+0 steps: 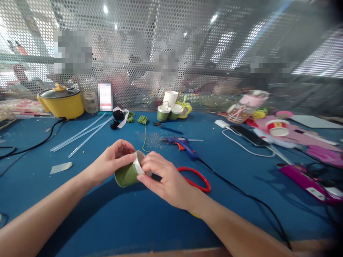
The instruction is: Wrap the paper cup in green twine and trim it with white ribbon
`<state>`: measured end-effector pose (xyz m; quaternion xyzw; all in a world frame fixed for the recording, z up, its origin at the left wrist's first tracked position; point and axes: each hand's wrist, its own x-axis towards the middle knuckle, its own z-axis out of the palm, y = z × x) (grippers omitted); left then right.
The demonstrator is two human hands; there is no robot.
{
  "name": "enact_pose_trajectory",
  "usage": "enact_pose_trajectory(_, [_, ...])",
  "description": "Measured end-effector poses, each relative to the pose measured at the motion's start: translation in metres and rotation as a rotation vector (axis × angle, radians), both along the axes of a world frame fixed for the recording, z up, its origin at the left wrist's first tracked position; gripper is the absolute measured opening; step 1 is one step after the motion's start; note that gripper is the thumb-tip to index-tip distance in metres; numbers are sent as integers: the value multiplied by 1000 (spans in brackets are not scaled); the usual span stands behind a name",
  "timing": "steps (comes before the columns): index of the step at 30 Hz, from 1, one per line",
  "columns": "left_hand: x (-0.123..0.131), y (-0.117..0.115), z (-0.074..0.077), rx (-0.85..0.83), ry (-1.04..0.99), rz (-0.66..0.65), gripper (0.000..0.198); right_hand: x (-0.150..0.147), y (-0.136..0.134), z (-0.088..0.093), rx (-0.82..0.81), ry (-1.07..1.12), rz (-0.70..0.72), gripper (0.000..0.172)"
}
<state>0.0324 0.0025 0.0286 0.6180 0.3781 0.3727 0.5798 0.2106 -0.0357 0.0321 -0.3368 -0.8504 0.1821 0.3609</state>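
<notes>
A green cup with a white band round its rim [126, 175] is held tilted above the blue table, its mouth toward the right. My left hand [118, 159] wraps its fingers over the far side, thumb along the top. At the rim, my right hand [160, 176] pinches the white band, some fingertips at the opening. Just behind the hands lies a blue glue gun [184, 145] with an orange trigger. Red-handled scissors [206, 184] are partly covered by my right hand and forearm. A strand of green yarn [145, 137] runs toward the hands from a small bundle.
Clear glue sticks [85, 134] and a yellow electric pot [64, 103] are at the left. Two green cups [163, 113] stand at the back beside pliers [168, 127]. On the right are a phone [249, 135], a purple power strip [305, 180] and the glue gun's black cord [241, 192].
</notes>
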Motion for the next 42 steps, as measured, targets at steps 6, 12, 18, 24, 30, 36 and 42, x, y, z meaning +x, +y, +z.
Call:
enact_pose_trajectory(6, [-2,5,-6,-312,-146,-73,35,2,0,5,-233,146,-40,12])
enact_pose_trajectory(12, [-4,5,-6,-208,-55,-151,52,5,9,3,-431,255,-110,16])
enact_pose_trajectory(18, [-2,5,-3,159,299,-27,53,6,11,0,-521,269,-154,25])
enact_pose_trajectory(24, [0,3,-6,260,375,-57,54,5,14,-2,-559,273,-220,25])
enact_pose_trajectory(30, [-1,4,-7,302,374,-42,49,9,17,1,-386,376,-284,25])
enact_pose_trajectory(36, [-6,11,-10,452,370,-48,52,29,26,20,-239,231,-432,24])
enact_pose_trajectory(42, [-8,10,-10,678,396,-27,50,31,26,22,-555,219,-282,25])
